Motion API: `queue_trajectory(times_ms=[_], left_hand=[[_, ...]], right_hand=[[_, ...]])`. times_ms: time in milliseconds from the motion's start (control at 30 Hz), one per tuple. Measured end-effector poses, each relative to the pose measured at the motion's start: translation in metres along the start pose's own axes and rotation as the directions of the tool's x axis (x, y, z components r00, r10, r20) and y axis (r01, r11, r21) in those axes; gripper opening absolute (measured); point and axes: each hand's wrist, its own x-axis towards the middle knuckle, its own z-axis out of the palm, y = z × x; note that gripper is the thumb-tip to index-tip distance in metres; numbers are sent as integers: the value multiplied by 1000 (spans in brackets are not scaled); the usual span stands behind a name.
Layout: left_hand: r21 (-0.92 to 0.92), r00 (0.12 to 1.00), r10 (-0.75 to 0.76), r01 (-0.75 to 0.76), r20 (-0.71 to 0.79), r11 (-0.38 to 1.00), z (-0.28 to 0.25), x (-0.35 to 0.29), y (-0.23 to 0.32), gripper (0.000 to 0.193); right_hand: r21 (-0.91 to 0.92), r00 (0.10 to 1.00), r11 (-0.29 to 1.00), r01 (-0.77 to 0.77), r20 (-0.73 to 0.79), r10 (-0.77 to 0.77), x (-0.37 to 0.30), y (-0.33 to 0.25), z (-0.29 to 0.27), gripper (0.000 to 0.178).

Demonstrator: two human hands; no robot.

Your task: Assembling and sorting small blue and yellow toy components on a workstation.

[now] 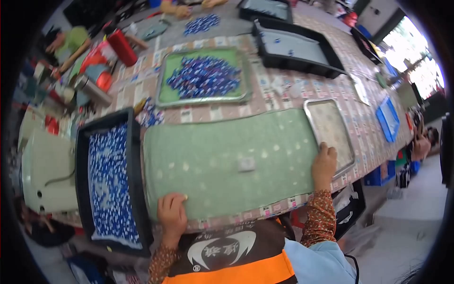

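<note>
A pale green cloth (213, 184) with light spots lies spread flat on the table in front of me, a small whitish square piece (246, 164) on it. My left hand (171, 213) rests at the cloth's near left corner, fingers curled together; a tiny yellowish spot shows at a fingertip, too small to name. Over the left rim of a shallow metal tray (336, 123) with a beige inside, my right hand (324, 165) has its fingers bent; it appears to grip that rim, beside the cloth's right edge.
Left of the cloth stands a black tray (82, 165) of small blue-and-white pieces. Farther back are a green-lined metal tray (163, 85) with a similar heap, a black tray (302, 68), a red bottle (120, 46) and a steel flask (92, 90). Other people sit around the table.
</note>
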Motion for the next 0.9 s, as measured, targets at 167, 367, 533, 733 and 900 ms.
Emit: queue_trajectory(times_ms=[167,367,533,733,900], left_hand=[[22,1000,-9,9,-9,1000,2,3,-2,25],[16,1000,0,0,-12,1000,-3,-3,-2,25],[26,1000,-10,10,0,1000,-3,-6,-3,24],[34,1000,5,-5,9,999,-4,-4,-3,24],[16,1000,8,-8,3,1000,-2,-4,-3,25]], right_hand=[[-50,998,998,41,39,-39,3,-1,-1,36],[-143,993,987,75,101,-61,4,5,2,40],[-151,995,986,74,71,-63,11,10,-12,37],[-139,991,988,64,128,-46,15,-1,-24,35],[-148,990,985,92,118,-75,-3,-9,0,39]])
